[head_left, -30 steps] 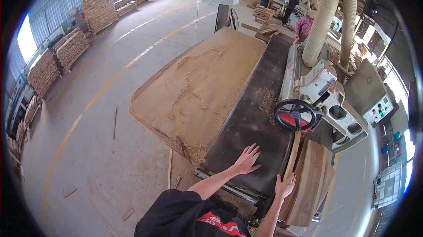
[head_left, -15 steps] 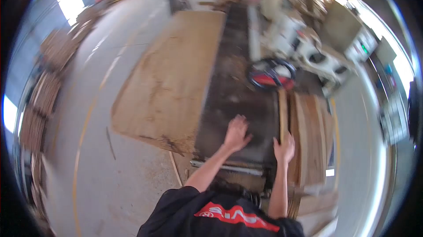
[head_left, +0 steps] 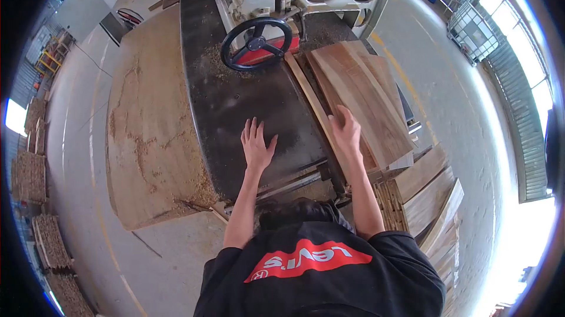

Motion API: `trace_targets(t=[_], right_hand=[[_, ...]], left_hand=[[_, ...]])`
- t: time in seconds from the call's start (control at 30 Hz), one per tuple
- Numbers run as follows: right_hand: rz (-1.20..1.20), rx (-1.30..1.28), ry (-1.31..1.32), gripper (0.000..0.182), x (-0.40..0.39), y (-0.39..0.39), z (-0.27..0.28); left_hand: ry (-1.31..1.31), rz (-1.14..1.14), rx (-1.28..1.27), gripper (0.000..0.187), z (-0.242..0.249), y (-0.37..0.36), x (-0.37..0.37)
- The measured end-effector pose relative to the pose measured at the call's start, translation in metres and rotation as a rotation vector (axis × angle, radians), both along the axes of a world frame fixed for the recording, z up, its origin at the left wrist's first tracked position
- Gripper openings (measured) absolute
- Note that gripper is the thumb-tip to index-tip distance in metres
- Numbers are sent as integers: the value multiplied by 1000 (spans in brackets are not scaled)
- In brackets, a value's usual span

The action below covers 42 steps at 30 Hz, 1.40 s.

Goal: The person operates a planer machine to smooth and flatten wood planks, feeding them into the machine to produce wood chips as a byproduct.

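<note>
1. Looking down from the head camera, I see my left hand (head_left: 257,143) lying flat on the dark bench (head_left: 235,105) of the machine, fingers spread and palm down, gripping nothing.
2. My right hand (head_left: 345,131) rests on the near end of a narrow wooden strip (head_left: 309,96); the fingers lie over it, but I cannot tell whether they close round it.
3. That strip runs along the right edge of the bench, from my right hand up toward the black handwheel (head_left: 256,43).
4. Just beside the strip, to its right, a stack of wooden boards (head_left: 365,93) lies tilted, its top board angled away from me.
5. More boards (head_left: 424,199) are piled lower down on the right, near my right arm.
6. Sawdust (head_left: 215,64) lies scattered on the bench near the handwheel.
7. Left of the bench sits a large plywood sheet (head_left: 147,123), dusted with shavings, resting over the concrete floor (head_left: 76,158).
</note>
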State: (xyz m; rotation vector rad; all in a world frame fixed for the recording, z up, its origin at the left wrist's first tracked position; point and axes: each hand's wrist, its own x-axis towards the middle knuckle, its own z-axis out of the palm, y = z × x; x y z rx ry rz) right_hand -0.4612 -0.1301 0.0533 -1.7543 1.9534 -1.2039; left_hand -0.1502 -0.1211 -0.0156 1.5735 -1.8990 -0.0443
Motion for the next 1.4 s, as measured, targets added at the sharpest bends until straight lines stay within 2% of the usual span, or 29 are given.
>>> trace_targets(t=[0.07,0.13,0.23,0.33,0.37,0.57,0.77,0.9,1.0,1.03,1.13,1.17,1.23,1.27,1.3,1.4], right_hand=[[-82,-50,153,53,-21,7,10],[-115,-60,314,74,-50,8,14],[-242,213,431,118,-76,18,49],[-203,549,516,154,-110,10,57],[-177,611,450,168,-122,5,53],[-154,695,499,176,-128,-7,51],[-122,673,552,174,-138,-5,43],[-134,700,533,162,-129,-5,59],[-84,762,300,160,-138,-10,77],[-13,736,154,142,-146,-13,76],[199,827,-564,114,-155,-1,106],[168,714,-830,92,-137,20,120],[128,613,-1157,93,-141,50,101],[106,574,-1315,93,-142,64,93],[89,486,-1322,98,-110,82,113],[155,407,-1470,98,-80,112,105]], left_hand=[[6,2,-8,64,1,0,-1],[11,-8,-24,65,1,0,-1],[9,6,-29,65,2,-1,-2],[9,12,-16,63,6,-1,-3],[8,16,-7,63,7,-1,-4],[-6,31,28,63,10,-2,-6],[-22,26,16,64,11,-5,-6],[3,13,-13,59,6,-4,-3],[70,-21,-103,50,-1,-6,4],[94,-32,-134,46,-3,-3,5],[230,-87,-212,41,6,8,5],[297,-75,-153,44,14,16,1],[434,-40,-30,49,37,47,-21],[641,-83,90,61,59,64,-36],[850,-117,212,72,80,85,-50],[957,-484,418,134,105,127,-72]])
